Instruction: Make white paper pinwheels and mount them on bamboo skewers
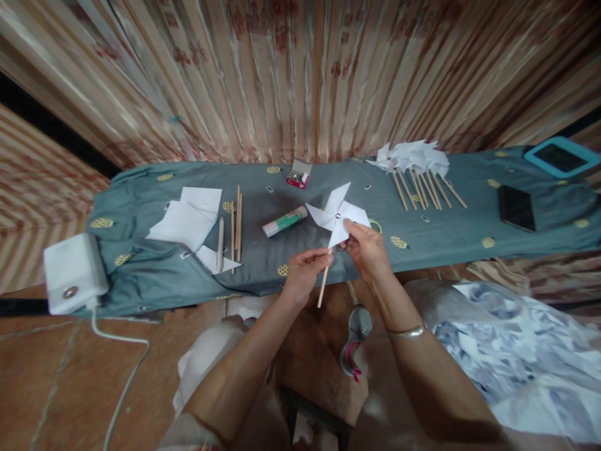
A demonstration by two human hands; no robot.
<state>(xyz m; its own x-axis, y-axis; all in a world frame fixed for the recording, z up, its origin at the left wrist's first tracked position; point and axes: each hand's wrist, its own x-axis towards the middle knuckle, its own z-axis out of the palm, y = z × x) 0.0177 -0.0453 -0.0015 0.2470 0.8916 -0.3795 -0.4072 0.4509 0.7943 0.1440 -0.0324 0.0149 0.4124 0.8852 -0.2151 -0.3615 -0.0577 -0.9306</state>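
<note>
Pinwheel point(337, 213), at one o'clock from my left hand point(303, 272) and eleven from my right hand point(369, 252), is held by both: left pinching the stick point(323, 288), right pinching a paper blade point(357, 213). I also see a tube point(285, 222) (green-banded) at the pinwheel's nine o'clock.

The left forearm point(248, 357) slants toward one-to-two o'clock and the right forearm point(410, 338) toward ten-to-eleven, with the left hand point(305, 269) pinched between thumb and fingers, just beside the similarly pinched right hand point(369, 250), whose thumb points toward ten o'clock over bent fingers.
</note>
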